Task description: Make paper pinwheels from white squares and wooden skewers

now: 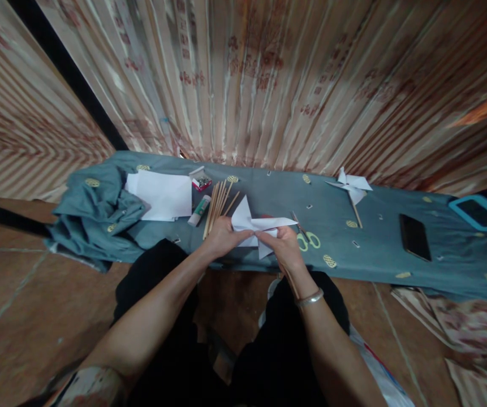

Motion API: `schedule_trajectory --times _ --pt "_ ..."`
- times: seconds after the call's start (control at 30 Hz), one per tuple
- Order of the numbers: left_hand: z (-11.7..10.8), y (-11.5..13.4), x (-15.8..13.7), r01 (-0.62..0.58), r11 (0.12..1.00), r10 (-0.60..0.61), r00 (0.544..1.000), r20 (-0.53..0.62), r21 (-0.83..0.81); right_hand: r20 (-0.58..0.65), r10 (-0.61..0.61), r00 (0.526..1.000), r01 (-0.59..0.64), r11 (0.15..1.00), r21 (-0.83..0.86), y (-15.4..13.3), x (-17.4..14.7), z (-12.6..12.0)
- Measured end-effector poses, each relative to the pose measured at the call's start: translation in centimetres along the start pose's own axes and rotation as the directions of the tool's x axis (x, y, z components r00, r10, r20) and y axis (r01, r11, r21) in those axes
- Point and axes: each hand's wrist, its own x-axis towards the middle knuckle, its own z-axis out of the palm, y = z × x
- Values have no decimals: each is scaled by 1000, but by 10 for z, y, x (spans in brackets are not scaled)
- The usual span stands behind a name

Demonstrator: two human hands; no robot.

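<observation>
Both hands hold a white paper pinwheel (244,213) over the near edge of the cloth-covered bench. My left hand (223,237) is closed on its left side, thumb pointing to the centre. From the right, my right hand (285,246) grips the paper, its thumb also near the middle. Whether a pin sits between the thumbs I cannot tell. Left of the pinwheel lies a bundle of thin wooden sticks (216,204). Close by my right hand rest scissors (311,239) with yellow-green handles.
White paper sheets (164,195), a glue stick (199,210) and a small red-and-white box (201,181) of metal bits lie left. A pinwheel on a stick (353,186), a black phone (415,236) and a blue-framed device (481,212) lie right. A striped curtain (243,85) hangs behind.
</observation>
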Motion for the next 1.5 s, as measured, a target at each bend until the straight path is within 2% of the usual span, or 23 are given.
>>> schedule_trajectory --times 0.2,0.53,0.67,0.87,0.97,1.07,1.23,1.33,1.43,1.5 --pt "2 -2 -1 6 1000 -6 999 -34 2 10 -28 1000 28 1000 -3 3 1 0" --pt "5 -12 -1 26 998 -27 999 -25 -51 43 -45 998 46 999 -1 1 0 3" --pt "6 -8 -1 10 999 -13 998 -66 -48 49 -34 998 34 999 8 -2 -2 3" --pt "3 -4 0 20 994 -32 993 -115 -105 70 -88 994 87 996 20 -4 -2 1" --pt "1 -8 1 52 985 -74 989 -130 -165 -1 -102 995 102 994 35 -1 2 -3" --pt "0 -13 1 48 971 -95 976 -196 -234 -87 -140 986 143 989 34 2 7 -8" --pt "-12 -3 -3 89 910 -230 921 -314 -404 -126 -136 983 141 989 35 0 12 -13" --pt "-31 15 -3 18 890 -225 886 -404 -456 -140 -126 982 133 990 39 -2 13 -15" --pt "-52 38 6 -167 859 -112 861 -496 -484 -113 -136 984 138 990 12 -1 15 -15" --pt "-62 51 15 -250 832 -55 851 -523 -495 -86 -143 986 142 990 -12 1 17 -15"
